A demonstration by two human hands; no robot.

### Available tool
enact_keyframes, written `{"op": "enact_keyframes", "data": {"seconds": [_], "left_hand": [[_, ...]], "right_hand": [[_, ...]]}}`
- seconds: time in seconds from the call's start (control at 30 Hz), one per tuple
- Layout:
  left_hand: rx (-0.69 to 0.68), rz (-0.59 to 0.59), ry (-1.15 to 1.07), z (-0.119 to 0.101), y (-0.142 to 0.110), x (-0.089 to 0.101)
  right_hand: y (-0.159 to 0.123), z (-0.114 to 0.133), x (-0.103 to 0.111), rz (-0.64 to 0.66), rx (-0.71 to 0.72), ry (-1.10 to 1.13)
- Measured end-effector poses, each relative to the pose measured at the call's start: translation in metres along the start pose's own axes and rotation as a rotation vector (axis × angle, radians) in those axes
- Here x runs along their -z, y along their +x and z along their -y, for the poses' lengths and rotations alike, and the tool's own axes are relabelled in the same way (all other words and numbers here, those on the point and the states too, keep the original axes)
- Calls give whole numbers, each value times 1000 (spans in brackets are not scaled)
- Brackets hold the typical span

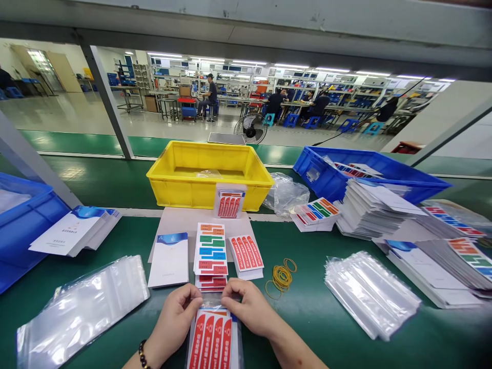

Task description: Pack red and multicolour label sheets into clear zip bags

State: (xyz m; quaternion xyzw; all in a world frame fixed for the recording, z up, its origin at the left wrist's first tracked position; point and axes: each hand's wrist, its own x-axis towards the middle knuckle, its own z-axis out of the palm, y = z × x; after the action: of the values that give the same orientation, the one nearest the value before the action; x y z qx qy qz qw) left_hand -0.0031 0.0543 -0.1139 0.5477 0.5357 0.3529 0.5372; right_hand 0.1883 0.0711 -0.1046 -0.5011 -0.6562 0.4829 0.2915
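Note:
My left hand (177,312) and my right hand (246,306) both pinch the top edge of a clear bag (212,338) with a red sticker sheet inside, low at the front of the green table. Just beyond my fingers lies a stack of multicoloured sticker sheets (211,252). A white booklet with a blue top (169,259) sits to its left. A pile of red sticker sheets (246,255) sits to its right.
A yellow bin (175,184) stands behind, with red stickers (229,204) leaning on its front. Clear bag stacks lie at left (80,307) and right (371,293). Rubber bands (282,277), booklet piles (77,229), paper stacks (376,210) and blue bins (326,177) surround the work spot.

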Motion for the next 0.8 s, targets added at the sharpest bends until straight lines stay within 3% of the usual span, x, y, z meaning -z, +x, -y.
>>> {"op": "enact_keyframes", "data": {"seconds": [0.17, 0.33, 0.57, 0.7, 0.8], "left_hand": [[7, 84, 37, -1, 1, -1], [-55, 68, 115, -2, 0, -2], [-43, 136, 156, -4, 0, -7], [-187, 119, 359, -3, -3, -3], [-467, -75, 620, -1, -15, 1]], "right_hand": [[-2, -1, -5, 12, 45, -44], [-3, 1, -14, 26, 83, -59], [-6, -1, -22, 39, 163, -105], [-7, -4, -21, 40, 247, -180], [-5, -6, -17, -43, 366, -266]]}}
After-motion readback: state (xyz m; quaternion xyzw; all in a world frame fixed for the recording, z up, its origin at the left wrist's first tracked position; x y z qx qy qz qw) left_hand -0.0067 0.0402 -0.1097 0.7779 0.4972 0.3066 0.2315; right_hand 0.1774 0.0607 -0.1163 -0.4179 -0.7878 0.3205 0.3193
